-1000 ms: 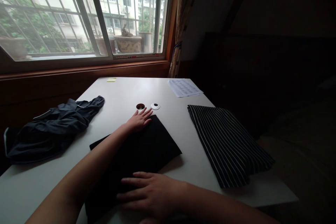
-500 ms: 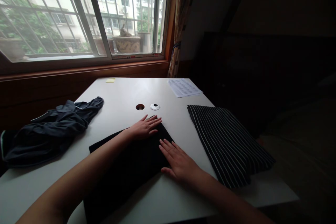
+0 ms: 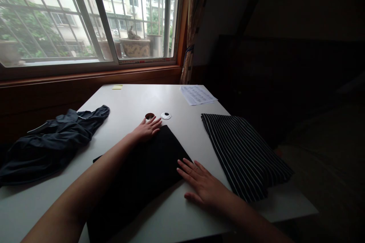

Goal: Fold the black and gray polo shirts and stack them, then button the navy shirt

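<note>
A black folded cloth, perhaps a garment [image 3: 148,174], lies flat on the white table [image 3: 196,212] before me. My left hand [image 3: 146,129] rests at its far edge, palm down with the fingers spread toward the round hole. At the cloth's right edge is my right hand [image 3: 201,184], flat and open, fingertips on the fabric and thumb over the bare table. Neither hand grips anything. My left forearm crosses over the cloth and hides part of its left side.
Dark striped folded cloth [image 3: 245,155] lies to the right, a crumpled dark garment [image 3: 54,140] to the left. Farther back are a cable hole [image 3: 149,115], its white cover [image 3: 165,115], printed sheets [image 3: 198,95] and yellow sticky notes [image 3: 117,87]. A barred window [image 3: 137,15] stands behind.
My left hand has slid left and a little farther away along the cloth's far edge. My right hand has shifted right, toward the cloth's edge. The view has turned slightly.
</note>
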Demonstrator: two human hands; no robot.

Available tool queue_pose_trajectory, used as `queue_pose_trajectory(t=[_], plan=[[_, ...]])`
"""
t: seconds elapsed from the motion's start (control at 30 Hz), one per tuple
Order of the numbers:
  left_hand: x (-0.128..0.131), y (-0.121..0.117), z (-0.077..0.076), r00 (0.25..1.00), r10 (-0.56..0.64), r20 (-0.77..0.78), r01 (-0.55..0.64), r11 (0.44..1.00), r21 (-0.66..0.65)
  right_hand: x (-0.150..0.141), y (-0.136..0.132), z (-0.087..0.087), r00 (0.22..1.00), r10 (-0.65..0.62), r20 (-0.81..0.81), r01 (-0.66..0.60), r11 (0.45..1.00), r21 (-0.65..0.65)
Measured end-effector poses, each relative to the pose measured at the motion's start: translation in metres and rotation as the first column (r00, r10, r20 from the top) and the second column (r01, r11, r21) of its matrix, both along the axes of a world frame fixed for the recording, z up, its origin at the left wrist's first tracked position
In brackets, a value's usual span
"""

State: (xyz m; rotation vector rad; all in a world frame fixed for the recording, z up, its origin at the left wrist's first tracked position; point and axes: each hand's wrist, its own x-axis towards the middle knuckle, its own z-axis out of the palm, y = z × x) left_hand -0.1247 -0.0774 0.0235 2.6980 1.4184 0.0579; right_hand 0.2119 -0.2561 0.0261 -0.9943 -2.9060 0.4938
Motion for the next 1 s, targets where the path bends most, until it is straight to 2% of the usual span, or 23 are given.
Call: queue_pose_trajectory(t=[0.17, 0.3, 0.43, 0.57, 0.7, 0.87, 1.0], plan=[[-0.046, -0.010, 0.003, 0.991, 0.135, -0.027, -0.132, 0.988, 0.086, 0.010, -0.001, 0.001, 1.000, -0.021, -0.021, 0.021, 0.999, -0.025], [-0.076, -0.041, 0.020, 0.984, 0.175, 0.041, -0.179, 0.967, 0.183, 0.011, 0.003, 0.007, 1.000, -0.025, -0.013, 0.024, 0.997, -0.069], [-0.076, -0.091, 0.033, 0.999, 0.036, 0.036, -0.043, 0.973, 0.228, 0.010, 0.005, 0.010, 1.000, -0.021, -0.012, 0.020, 0.995, -0.097], [-0.064, -0.129, 0.019, 0.994, -0.104, -0.039, 0.109, 0.976, 0.190, 0.009, 0.005, 0.009, 0.999, -0.032, 0.006, 0.032, 0.995, -0.098], [-0.070, -0.134, 0.001, 0.997, -0.062, -0.040, 0.068, 0.987, 0.144, 0.009, 0.005, 0.010, 0.999, -0.035, 0.006, 0.035, 0.995, -0.089], [-0.096, -0.125, -0.002, 0.996, 0.084, 0.000, -0.084, 0.996, 0.006, 0.012, 0.004, 0.009, 0.999, -0.042, -0.017, 0.041, 0.998, -0.050], [-0.123, -0.124, -0.007, 0.977, 0.212, 0.009, -0.212, 0.977, -0.008, 0.013, 0.008, 0.008, 0.998, -0.048, -0.051, 0.049, 0.998, 0.028]])
